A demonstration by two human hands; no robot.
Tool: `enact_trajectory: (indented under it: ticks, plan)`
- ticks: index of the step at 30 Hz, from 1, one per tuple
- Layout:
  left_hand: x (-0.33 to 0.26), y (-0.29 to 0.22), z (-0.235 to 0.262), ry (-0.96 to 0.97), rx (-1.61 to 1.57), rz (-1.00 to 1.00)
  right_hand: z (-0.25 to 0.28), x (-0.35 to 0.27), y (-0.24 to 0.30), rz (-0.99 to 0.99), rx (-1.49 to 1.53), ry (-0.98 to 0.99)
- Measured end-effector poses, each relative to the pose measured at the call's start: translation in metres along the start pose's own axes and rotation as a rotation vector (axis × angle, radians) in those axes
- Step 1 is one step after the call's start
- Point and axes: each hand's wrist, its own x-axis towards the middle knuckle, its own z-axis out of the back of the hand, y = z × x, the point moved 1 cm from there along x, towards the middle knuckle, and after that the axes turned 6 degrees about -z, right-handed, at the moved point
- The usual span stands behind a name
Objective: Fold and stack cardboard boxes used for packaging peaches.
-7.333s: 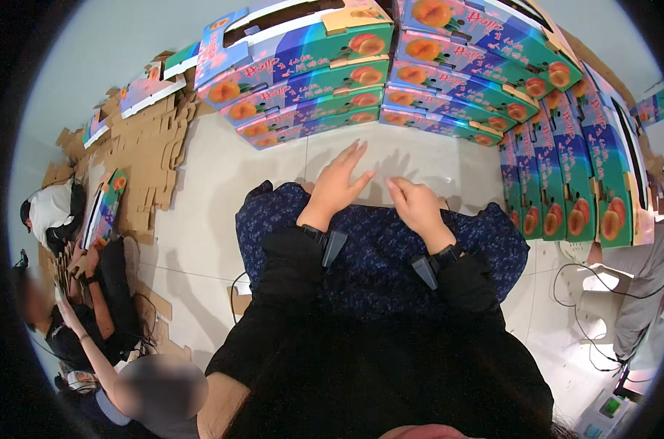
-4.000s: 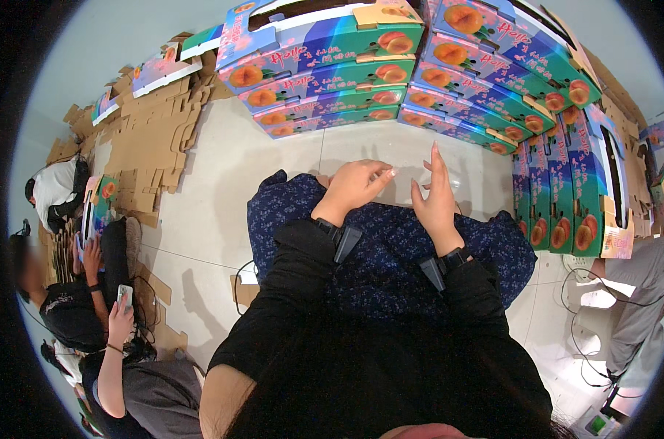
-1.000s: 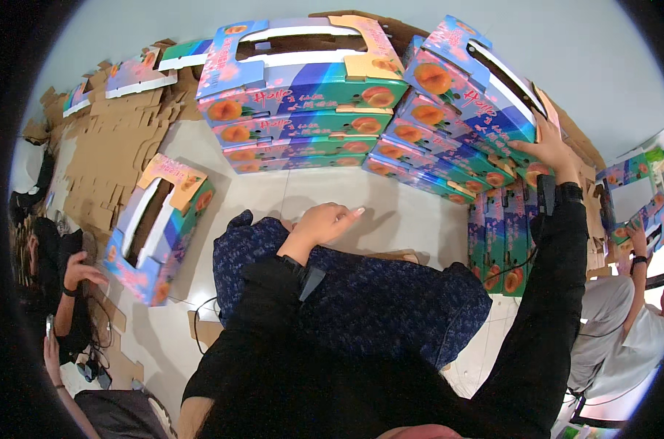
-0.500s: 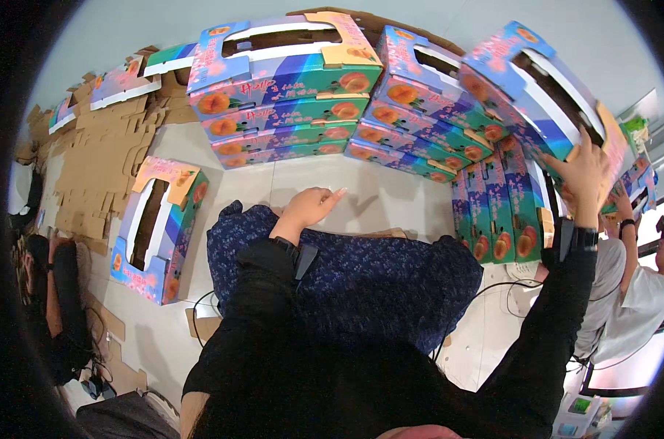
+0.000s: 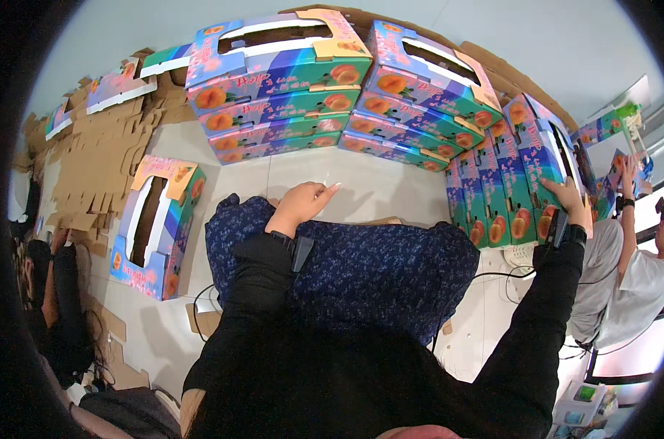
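Observation:
At the right, my right hand (image 5: 570,199) grips the near end of a printed cardboard fruit box (image 5: 529,139) with an oblong opening. The fingers bend over its edge beside that opening. This box stands on its side at the outer end of a row of similar boxes (image 5: 495,175), pressed close together. Above the dark blue patterned cloth on my lap (image 5: 346,282), my left hand (image 5: 300,205) hovers with loosely bent fingers and the thumb apart. Nothing shows in it.
Two stacks of matching boxes (image 5: 284,67) (image 5: 420,91) stand ahead. A single box (image 5: 156,227) rests on the floor at left, near flattened cardboard (image 5: 102,164). Another person (image 5: 610,278) sits at right, reaching to boxes; a person's dark-clothed legs (image 5: 70,307) show at left.
The tilted box under my right hand has come down from above the right-hand row and now stands against its outer end. My left hand has barely moved.

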Motion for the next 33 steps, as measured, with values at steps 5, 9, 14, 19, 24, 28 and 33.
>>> enact_trajectory:
  ticks: [5, 9, 14, 19, 24, 28, 33]
  plan:
    - [-0.01, -0.003, 0.003, -0.025, 0.01, -0.03, 0.0, 0.005, 0.006, 0.024, 0.164, -0.097]
    - [-0.008, -0.006, 0.002, -0.017, 0.017, -0.058, 0.0, 0.022, 0.002, 0.013, 0.148, -0.115]
    - [-0.009, -0.007, 0.005, 0.029, 0.038, -0.022, -0.008, 0.037, 0.001, 0.013, 0.113, -0.146]
    - [-0.017, -0.01, 0.011, -0.224, 0.014, -0.184, -0.013, 0.021, 0.007, 0.043, 0.087, -0.12]
    - [-0.02, -0.019, 0.05, -0.507, -0.051, -0.308, -0.02, 0.055, -0.035, 0.119, -0.278, -0.184]
    - [-0.053, 0.016, 0.098, -0.941, 0.044, -0.141, -0.029, 0.075, -0.043, 0.219, -0.732, -0.254]
    - [-0.151, 0.136, 0.132, -1.108, 0.355, 0.374, -0.016, 0.057, -0.035, 0.479, -0.368, -0.728]
